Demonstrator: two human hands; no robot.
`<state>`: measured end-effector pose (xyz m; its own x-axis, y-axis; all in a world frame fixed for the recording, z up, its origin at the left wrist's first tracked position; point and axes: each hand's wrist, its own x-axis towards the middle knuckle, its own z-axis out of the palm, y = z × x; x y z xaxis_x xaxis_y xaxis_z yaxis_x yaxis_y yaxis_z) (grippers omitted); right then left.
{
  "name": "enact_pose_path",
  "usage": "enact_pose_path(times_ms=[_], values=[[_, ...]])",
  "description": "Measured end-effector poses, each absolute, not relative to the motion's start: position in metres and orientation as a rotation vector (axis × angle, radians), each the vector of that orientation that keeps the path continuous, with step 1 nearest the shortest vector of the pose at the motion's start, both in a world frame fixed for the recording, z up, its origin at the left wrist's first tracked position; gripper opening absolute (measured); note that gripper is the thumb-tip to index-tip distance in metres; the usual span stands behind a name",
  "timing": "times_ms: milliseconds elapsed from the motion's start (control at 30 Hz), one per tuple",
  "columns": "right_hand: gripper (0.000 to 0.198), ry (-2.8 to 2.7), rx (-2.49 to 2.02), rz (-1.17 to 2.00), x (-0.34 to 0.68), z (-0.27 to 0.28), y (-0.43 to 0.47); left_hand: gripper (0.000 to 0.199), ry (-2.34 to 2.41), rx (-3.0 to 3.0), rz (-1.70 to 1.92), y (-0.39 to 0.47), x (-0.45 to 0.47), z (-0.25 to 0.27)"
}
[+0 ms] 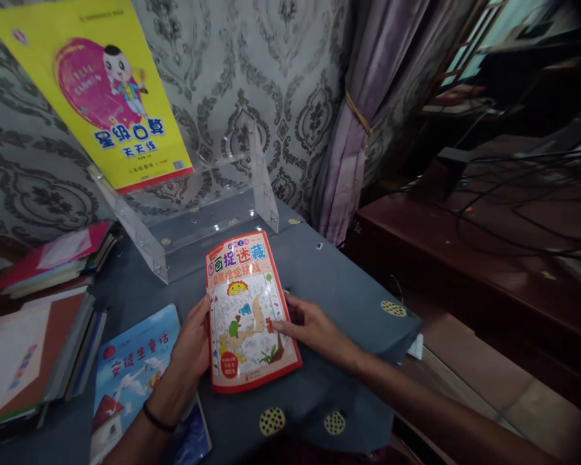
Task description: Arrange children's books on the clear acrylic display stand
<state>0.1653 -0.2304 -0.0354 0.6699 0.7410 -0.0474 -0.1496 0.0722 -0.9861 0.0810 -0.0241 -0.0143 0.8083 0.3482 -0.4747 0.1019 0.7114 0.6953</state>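
Between my two hands is a red-bordered children's book [252, 313] with a sun, trees and small cartoon animals on its cover. My left hand [192, 339] grips its left edge, the fingers hidden behind the book. On the other side my right hand [314, 329] pinches the right edge, thumb on the cover. Below my left forearm lies a blue book [130, 381] with white birds and a red-roofed house, partly covered by the arm. Behind the held book stands a clear acrylic rack [198, 194]. A yellow workbook [97, 90] leans upright on the rack's upper level.
Two stacks of books, one nearer [33, 349] and one farther [62, 255], lie at the left. A grey-blue cloth [339, 284] covers the table. Patterned wallpaper and a tied purple curtain [358, 110] are behind. Black cables [503, 206] trail over dark red furniture [416, 239] at right.
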Motion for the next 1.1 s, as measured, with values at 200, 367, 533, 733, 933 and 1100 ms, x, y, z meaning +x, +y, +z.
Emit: enact_pose_path(times_ms=[200,367,533,733,933,1100], values=[[0.056,-0.339,-0.973,0.85,0.154,-0.003,-0.203,0.037,0.658,0.847,0.206,-0.029,0.086,-0.011],[0.058,-0.388,-1.006,0.817,0.156,0.019,-0.201,0.046,0.602,1.192,0.316,-0.031,0.088,-0.02],[0.052,-0.579,-1.116,0.761,0.155,0.024,-0.201,0.049,0.417,1.77,0.43,-0.026,0.085,-0.032],[0.054,-0.498,-1.054,0.78,0.143,0.019,-0.182,0.047,0.489,1.398,0.278,-0.031,0.074,-0.001],[0.063,-0.364,-0.92,0.882,0.129,-0.006,-0.15,0.064,0.498,1.134,0.219,-0.025,0.07,0.021],[0.064,-0.316,-0.907,0.981,0.127,-0.029,-0.139,0.07,0.583,1.073,0.19,-0.013,0.067,0.018]])
